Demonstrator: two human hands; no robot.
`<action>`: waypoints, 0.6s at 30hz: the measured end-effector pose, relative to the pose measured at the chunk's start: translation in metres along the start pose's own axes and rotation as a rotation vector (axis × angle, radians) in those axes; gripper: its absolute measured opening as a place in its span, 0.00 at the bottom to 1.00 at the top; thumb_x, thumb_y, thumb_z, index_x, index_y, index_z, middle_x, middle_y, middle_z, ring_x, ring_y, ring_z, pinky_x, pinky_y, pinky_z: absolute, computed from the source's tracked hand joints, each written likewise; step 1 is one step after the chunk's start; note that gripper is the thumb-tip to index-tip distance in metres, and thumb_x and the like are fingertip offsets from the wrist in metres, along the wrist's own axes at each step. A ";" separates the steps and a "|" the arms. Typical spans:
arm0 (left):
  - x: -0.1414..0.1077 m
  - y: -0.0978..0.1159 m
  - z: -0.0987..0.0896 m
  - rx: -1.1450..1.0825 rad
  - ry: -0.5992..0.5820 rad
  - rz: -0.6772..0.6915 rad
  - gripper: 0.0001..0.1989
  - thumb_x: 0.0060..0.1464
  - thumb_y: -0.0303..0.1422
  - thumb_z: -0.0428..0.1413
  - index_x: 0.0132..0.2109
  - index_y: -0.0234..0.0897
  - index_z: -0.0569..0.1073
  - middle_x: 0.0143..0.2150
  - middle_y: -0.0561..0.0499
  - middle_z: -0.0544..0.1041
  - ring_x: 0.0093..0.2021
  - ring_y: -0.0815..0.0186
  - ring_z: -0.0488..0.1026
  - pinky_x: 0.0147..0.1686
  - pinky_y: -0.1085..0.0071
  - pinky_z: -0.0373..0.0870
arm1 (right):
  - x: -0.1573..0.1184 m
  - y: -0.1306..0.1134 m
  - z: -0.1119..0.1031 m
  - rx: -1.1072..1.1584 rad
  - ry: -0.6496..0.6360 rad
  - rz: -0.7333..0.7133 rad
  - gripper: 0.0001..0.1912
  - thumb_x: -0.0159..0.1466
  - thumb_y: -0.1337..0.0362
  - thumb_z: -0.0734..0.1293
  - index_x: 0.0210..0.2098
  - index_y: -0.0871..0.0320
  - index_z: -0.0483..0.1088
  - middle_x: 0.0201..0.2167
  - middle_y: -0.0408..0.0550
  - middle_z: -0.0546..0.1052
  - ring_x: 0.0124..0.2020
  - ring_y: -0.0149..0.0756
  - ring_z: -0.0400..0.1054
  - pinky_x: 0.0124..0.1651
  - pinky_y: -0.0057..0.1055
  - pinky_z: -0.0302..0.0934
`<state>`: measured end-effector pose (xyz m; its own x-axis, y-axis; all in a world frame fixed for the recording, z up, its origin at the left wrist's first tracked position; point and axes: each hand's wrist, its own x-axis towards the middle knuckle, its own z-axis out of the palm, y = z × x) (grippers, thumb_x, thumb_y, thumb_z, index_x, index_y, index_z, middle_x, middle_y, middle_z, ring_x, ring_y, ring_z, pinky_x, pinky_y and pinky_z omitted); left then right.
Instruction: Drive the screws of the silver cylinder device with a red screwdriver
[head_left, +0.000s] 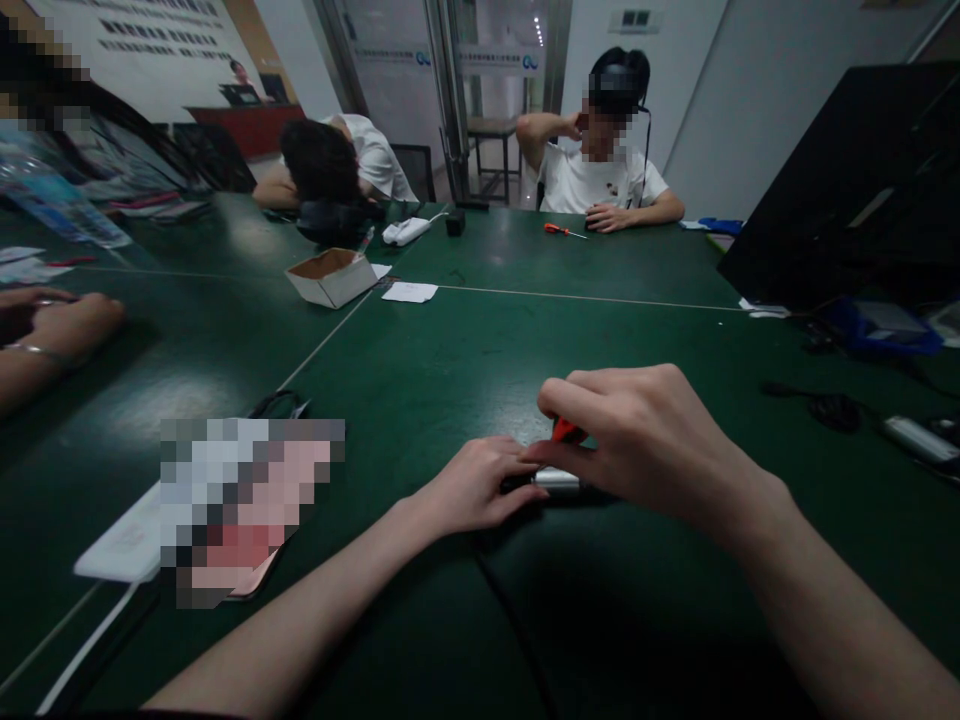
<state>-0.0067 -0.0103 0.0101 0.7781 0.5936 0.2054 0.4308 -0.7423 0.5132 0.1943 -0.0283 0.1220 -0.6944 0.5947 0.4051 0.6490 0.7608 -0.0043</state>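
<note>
My left hand (pixel 487 485) lies low over the table, its thumb and fingers closed around the black end of a small silver device (pixel 558 482). The device lies flat on the green tabletop, partly covered by both hands. My right hand (pixel 637 425) is curled above it, gripping a red-handled screwdriver (pixel 568 431). Only part of the handle shows; its shaft and tip are hidden behind my fingers. The fingertips of both hands meet or nearly meet beside the device. A dark cable (pixel 514 625) runs toward me below my left hand.
Left of me lie a white power strip (pixel 120 545) and a pink phone (pixel 262 575). A white open box (pixel 334 280) and an orange screwdriver (pixel 556 230) are farther back. A dark monitor (pixel 847 190) and cables stand right. Other people sit around the green table (pixel 420 370).
</note>
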 end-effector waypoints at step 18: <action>0.001 0.000 -0.001 -0.027 -0.016 -0.002 0.10 0.62 0.37 0.54 0.43 0.36 0.76 0.37 0.48 0.77 0.37 0.62 0.74 0.37 0.70 0.68 | -0.001 0.003 -0.005 0.064 -0.030 0.015 0.09 0.67 0.58 0.65 0.39 0.57 0.62 0.31 0.40 0.69 0.25 0.29 0.61 0.25 0.27 0.45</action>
<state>-0.0058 -0.0095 0.0114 0.7848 0.5896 0.1910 0.4200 -0.7326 0.5356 0.1985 -0.0281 0.1256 -0.6943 0.6130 0.3770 0.6388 0.7662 -0.0694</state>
